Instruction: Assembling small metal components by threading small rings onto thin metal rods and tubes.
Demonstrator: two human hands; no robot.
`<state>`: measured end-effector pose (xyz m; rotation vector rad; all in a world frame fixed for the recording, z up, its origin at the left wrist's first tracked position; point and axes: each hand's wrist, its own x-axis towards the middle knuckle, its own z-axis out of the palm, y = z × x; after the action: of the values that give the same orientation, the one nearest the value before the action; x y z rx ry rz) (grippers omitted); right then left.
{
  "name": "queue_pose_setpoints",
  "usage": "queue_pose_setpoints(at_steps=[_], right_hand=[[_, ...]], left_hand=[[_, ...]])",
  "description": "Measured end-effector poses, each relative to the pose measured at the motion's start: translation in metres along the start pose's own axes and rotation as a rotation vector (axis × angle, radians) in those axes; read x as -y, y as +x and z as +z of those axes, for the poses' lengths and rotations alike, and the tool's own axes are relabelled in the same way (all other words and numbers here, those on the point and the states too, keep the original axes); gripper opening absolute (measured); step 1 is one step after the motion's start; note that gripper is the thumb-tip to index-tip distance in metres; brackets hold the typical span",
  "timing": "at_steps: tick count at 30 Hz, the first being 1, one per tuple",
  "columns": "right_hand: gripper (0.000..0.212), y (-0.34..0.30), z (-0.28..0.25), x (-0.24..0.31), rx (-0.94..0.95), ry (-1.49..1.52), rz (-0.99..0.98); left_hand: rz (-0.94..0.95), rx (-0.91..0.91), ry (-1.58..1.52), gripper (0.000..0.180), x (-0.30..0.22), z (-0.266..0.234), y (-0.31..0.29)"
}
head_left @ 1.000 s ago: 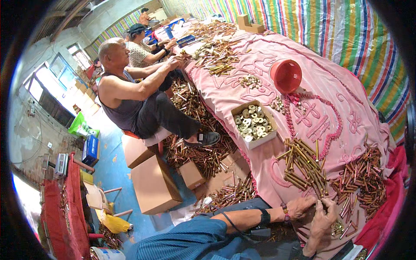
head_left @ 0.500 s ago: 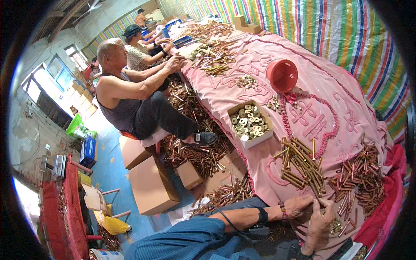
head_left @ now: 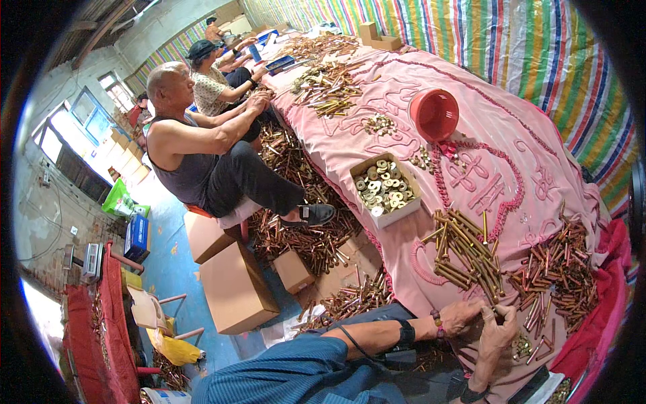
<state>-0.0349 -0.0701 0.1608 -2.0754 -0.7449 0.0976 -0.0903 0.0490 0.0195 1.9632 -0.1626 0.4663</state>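
Near the front edge of a pink cloth-covered table, my left hand (head_left: 462, 317) and my right hand (head_left: 498, 331) meet with fingertips pinched together. Whatever lies between them is small and mostly hidden by the fingers. Just beyond the fingertips lies a loose pile of long brass-coloured bolts (head_left: 464, 249). To the right of my hands spreads a heap of darker, coppery bolts (head_left: 555, 273). A few small nuts (head_left: 522, 347) rest beside my right hand. Farther off stands an open cardboard box of washers (head_left: 385, 188).
A red plastic bucket (head_left: 434, 116) lies tipped beyond the washers, near small scattered nuts (head_left: 379, 124). A co-worker (head_left: 188, 128) sits at the table's left side, with other people behind. Bolts pile on the floor (head_left: 303, 182) beside cardboard boxes (head_left: 235, 289). A striped sheet (head_left: 511, 54) hangs behind.
My hands stay pinched together in nearly the same spot, with my right hand tilted slightly. The view has shifted a little. A co-worker farther back has moved an arm.
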Motion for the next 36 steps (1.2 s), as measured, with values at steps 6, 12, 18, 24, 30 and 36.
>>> queue_pose_setpoints(at_steps=[6, 12, 18, 24, 30, 36], right_hand=[[0.029, 0.002, 0.004, 0.002, -0.122, 0.031, -0.282], [0.021, 0.002, 0.002, 0.007, -0.02, 0.018, -0.013], [0.03, 0.003, 0.004, -0.006, -0.077, 0.025, -0.179], [0.032, 0.0, 0.008, 0.008, -0.132, 0.12, -0.084], [0.028, -0.009, -0.002, -0.018, -0.052, 0.037, 0.005], [0.016, -0.015, 0.005, -0.001, -0.104, 0.14, 0.07]], left_hand=[[-0.146, -0.018, -0.039, 0.05, -0.019, -0.004, 0.005], [-0.027, -0.031, 0.017, 0.057, -0.005, -0.006, 0.001], [-0.018, -0.103, 0.025, 0.052, -0.017, -0.009, 0.005], [-0.067, -0.122, 0.048, 0.034, -0.018, -0.006, 0.002], [-0.092, -0.093, 0.057, 0.026, -0.033, -0.005, 0.0], [0.055, -0.255, 0.145, 0.013, -0.032, -0.014, 0.005]])
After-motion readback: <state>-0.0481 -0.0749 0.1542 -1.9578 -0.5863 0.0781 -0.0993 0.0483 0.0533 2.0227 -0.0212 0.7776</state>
